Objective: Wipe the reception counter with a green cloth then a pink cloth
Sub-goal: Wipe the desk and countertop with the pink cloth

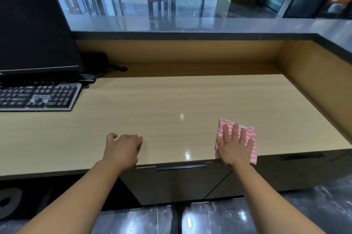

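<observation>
Pink cloth (221, 124), white-striped, folded, under flat right grip (235, 147); left grip (122, 148) loosely curled, empty.

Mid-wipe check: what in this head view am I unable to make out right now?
- Green cloth: nowhere in the head view, so its place cannot be told.
- Pink cloth: its middle is hidden under the right hand.
- Keyboard and monitor: cut off by the left edge; key legends blurred.
- Left hand: fingertips curled under, hidden by the hand itself.
- Counter: dust or streaks too fine to see.
</observation>
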